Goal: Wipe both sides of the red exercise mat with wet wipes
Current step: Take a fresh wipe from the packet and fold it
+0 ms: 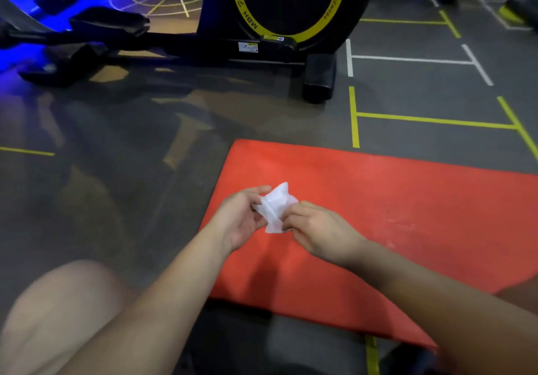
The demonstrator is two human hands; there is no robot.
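Got a crumpled white wipe (pixel 276 206) between both hands right now. Left hand (pixel 243 219) pinches its left edge, palm turned up a bit, fingers (pixel 256 190) curled round it. Right hand (pixel 318 229) pinches the lower right edge, knuckles up. So both are closed on the wipe, and it's bunched up, not spread out. It's up in the air over the near-left part of the red mat (pixel 407 214). The mat lies flat on the grey floor (pixel 131 142), running off to my right past the frame edge. Yellow and white tape lines (pixel 431 120) mark the floor behind it. A black and yellow gym machine (pixel 291 11) stands further back. My bare knee (pixel 58 310) is bottom left.
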